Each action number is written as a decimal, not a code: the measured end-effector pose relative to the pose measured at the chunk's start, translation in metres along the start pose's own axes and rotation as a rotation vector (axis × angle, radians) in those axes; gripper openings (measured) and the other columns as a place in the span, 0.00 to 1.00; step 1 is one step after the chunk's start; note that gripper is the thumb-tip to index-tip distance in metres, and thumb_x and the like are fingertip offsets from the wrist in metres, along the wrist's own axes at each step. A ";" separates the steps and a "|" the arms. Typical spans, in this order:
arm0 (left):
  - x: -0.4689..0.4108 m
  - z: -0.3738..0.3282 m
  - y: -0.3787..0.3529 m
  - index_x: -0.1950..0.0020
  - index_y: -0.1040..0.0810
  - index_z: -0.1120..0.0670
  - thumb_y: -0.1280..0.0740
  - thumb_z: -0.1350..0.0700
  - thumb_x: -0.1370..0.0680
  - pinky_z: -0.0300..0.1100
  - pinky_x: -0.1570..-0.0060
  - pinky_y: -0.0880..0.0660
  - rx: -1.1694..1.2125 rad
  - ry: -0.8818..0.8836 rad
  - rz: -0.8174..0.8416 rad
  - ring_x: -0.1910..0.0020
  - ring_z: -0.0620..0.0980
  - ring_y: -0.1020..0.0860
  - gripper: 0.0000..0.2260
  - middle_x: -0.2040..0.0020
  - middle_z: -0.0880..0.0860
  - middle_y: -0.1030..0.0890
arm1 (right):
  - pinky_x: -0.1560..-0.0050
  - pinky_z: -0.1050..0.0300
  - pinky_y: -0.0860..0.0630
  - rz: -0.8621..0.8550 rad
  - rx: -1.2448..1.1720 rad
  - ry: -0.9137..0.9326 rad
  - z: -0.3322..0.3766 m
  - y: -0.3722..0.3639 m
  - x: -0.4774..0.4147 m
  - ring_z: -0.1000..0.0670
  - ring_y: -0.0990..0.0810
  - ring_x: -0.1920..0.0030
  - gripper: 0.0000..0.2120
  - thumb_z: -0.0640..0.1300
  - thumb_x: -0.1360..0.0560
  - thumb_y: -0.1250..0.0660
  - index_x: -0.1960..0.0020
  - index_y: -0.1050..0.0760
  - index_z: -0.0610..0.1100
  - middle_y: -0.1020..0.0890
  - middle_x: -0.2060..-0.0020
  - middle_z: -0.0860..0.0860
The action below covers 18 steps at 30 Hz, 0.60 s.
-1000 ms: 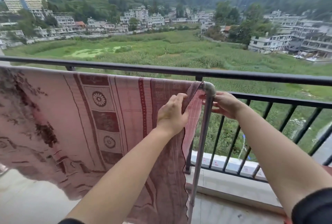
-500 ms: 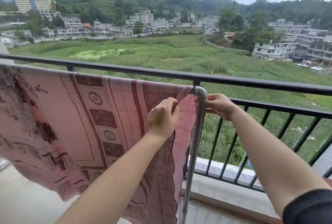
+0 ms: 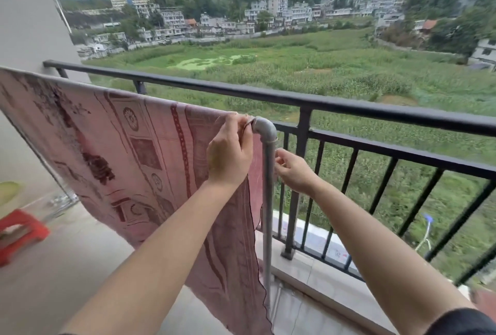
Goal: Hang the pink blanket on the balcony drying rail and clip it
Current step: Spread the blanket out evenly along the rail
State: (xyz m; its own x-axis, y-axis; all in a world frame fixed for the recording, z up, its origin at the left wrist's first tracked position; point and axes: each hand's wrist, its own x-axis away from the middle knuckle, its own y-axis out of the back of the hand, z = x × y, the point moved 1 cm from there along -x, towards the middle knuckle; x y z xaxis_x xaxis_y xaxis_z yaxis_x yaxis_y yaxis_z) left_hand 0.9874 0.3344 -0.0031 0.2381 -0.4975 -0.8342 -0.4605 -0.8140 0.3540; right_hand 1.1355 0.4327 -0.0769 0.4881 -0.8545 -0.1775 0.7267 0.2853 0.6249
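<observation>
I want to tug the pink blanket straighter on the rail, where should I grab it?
Probably pinch the pink blanket along its free right edge just below the grey pipe elbow, coming from the balcony side; that edge hangs loose beside the upright, where the left hand already grips.

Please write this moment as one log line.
blanket: draped on rail | left hand: pinching corner at elbow | right hand: beside post | clip: unseen

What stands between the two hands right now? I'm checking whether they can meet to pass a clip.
In the head view, the drying rack's grey upright pipe stands between the left hand, at the pink blanket corner, and the right hand.
</observation>
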 end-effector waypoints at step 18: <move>-0.012 0.000 0.007 0.33 0.25 0.49 0.41 0.41 0.20 0.54 0.34 0.34 -0.298 -0.114 0.263 0.29 0.53 0.32 0.20 0.31 0.52 0.26 | 0.65 0.50 0.30 -0.610 0.113 0.138 -0.018 -0.018 0.017 0.51 0.29 0.70 0.09 0.50 0.18 0.48 0.54 0.35 0.48 0.27 0.63 0.52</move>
State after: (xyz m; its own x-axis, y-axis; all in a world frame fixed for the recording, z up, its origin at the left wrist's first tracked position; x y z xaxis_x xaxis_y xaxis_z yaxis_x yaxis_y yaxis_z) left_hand 0.9814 0.3348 0.0092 0.0414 -0.6773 -0.7346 -0.2209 -0.7232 0.6543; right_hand 1.1396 0.4207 -0.1051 0.0661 -0.7829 -0.6186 0.8419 -0.2890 0.4558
